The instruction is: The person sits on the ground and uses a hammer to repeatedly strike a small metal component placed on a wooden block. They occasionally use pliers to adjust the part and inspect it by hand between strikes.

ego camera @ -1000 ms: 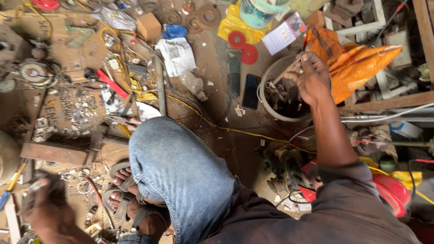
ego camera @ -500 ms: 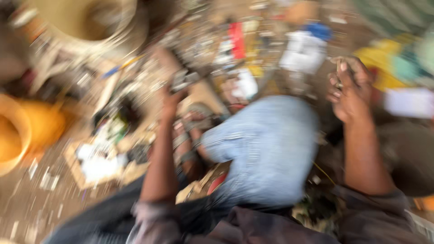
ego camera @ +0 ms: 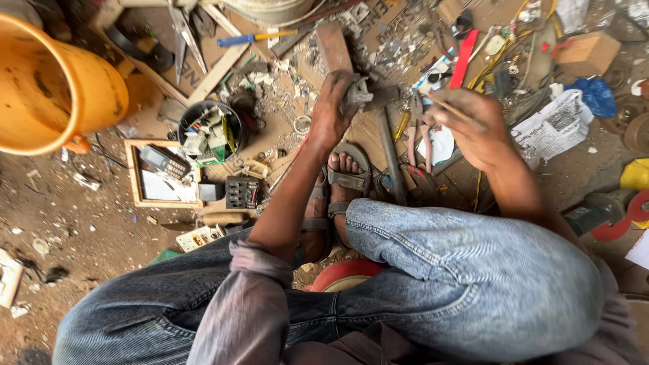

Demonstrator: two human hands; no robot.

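My left hand (ego camera: 332,108) is closed over a lumpy grey metal part (ego camera: 358,92) that rests on the floor just past my sandalled foot (ego camera: 346,181). My right hand (ego camera: 474,128) is curled narrow around a thin pale stick (ego camera: 451,108), pinched between thumb and fingers and held a little above the ground, near the part but not touching it.

A second ago that right hand was stretched out to a pale bucket at my right side, and my left was low by my knee; now both have come in front of me and my view has swung to this patch of floor — so the work has moved from fetching to handling the grey part.

Between the hands lies a long dark metal bar (ego camera: 391,159), and just beside it a pair of pliers with red-and-yellow handles (ego camera: 414,138). Beyond my right hand are a flat red plastic strip (ego camera: 464,59) and a crumpled printed paper (ego camera: 556,125).

Out to the left of my left hand sits a round black tub of small electrical scraps (ego camera: 208,128), then a shallow wooden tray (ego camera: 135,177) holding a calculator — and further off a big orange plastic bucket (ego camera: 57,84). My jeans (ego camera: 466,270) fill the near edge.
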